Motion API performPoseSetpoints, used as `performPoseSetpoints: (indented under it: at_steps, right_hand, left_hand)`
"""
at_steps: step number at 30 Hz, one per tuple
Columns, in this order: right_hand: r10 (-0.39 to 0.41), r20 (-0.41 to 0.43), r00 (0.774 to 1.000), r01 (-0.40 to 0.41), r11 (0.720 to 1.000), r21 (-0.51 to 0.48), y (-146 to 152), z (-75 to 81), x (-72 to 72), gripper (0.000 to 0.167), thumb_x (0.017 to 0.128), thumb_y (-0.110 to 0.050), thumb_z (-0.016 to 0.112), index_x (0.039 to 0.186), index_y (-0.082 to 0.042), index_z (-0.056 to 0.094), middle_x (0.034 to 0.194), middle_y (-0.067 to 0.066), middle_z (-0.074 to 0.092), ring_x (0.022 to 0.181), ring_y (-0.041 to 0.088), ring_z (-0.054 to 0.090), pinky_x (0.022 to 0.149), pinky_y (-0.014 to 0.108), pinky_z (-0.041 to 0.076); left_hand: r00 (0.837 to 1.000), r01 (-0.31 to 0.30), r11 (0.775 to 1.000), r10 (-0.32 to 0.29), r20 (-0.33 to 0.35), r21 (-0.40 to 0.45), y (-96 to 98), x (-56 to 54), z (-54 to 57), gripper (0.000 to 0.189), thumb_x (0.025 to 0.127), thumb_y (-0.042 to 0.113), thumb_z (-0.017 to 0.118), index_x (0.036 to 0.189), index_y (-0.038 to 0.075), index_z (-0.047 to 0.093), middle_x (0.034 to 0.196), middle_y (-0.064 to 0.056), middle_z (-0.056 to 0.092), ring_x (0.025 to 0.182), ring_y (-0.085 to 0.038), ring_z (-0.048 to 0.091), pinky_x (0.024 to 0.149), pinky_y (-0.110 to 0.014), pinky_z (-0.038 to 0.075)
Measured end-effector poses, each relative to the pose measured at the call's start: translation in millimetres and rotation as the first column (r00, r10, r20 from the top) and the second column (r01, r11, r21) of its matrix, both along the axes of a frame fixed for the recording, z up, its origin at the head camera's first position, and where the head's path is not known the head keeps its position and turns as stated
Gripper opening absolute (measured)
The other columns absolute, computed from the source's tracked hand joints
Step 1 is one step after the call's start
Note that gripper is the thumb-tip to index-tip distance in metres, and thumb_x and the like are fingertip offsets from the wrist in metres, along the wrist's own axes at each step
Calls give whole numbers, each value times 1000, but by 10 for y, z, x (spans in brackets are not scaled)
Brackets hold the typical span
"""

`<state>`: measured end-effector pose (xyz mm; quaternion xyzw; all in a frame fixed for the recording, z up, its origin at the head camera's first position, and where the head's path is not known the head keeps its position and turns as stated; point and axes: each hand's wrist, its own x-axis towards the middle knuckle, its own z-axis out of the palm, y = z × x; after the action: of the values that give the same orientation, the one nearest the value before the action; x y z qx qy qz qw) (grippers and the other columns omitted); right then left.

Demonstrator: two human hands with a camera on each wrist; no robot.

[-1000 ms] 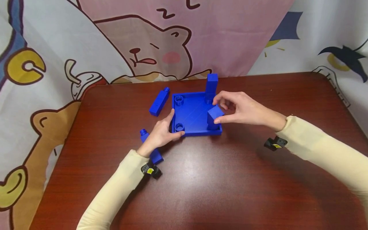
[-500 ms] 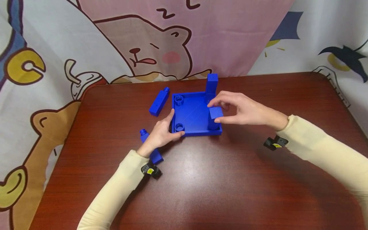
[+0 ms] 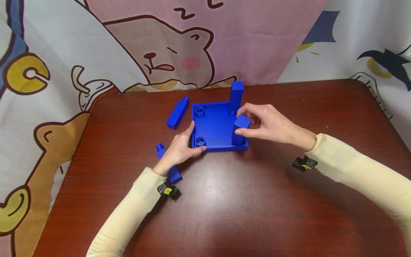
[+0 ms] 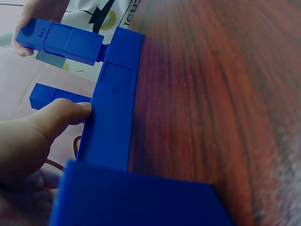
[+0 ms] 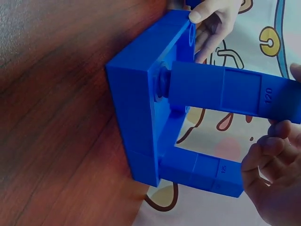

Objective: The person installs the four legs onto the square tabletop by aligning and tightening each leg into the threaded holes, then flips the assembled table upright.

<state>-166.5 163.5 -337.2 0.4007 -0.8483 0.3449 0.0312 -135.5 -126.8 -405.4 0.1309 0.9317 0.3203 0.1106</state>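
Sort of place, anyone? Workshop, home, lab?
Can't say for certain; probably an improvised indoor recording station. The wood-look table is backed by a cartoon-print cloth, and a small black camera sits at each wrist.

The left hand [image 3: 179, 148] and wrist hide the middle of a loose blue leg [image 3: 174, 175]. Some of the right hand's [image 3: 269, 123] fingers are partly hidden behind the upright blue leg [image 3: 242, 121] it pinches. From the left wrist, a blurred blue piece [image 4: 136, 200] is cut off below; from the right, the pinched leg runs past the edge.
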Motion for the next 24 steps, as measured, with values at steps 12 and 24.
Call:
performPoseSetpoints:
  at_steps: [12, 24]
  right_hand:
    - [210, 127, 970, -219, 974, 61, 136, 167, -132, 52, 84, -12, 74, 132, -11, 55, 116, -1, 56, 104, 14, 52, 87, 29, 45]
    - [82, 141, 987, -89, 995, 46, 141, 164, -121, 43, 78, -13, 81, 115, -7, 59, 100, -3, 61, 92, 13, 56, 79, 30, 47]
  left_hand:
    - [999, 10, 1000, -10, -38, 2, 0, 6, -5, 98, 81, 35, 76, 151, -4, 20, 147, -25, 36, 131, -39, 40, 106, -44, 34]
    - [1000, 1, 1000, -1, -20, 7, -6, 1, -5, 98, 81, 36, 76, 152, -1, 19, 148, -23, 36, 132, -38, 39, 107, -43, 33]
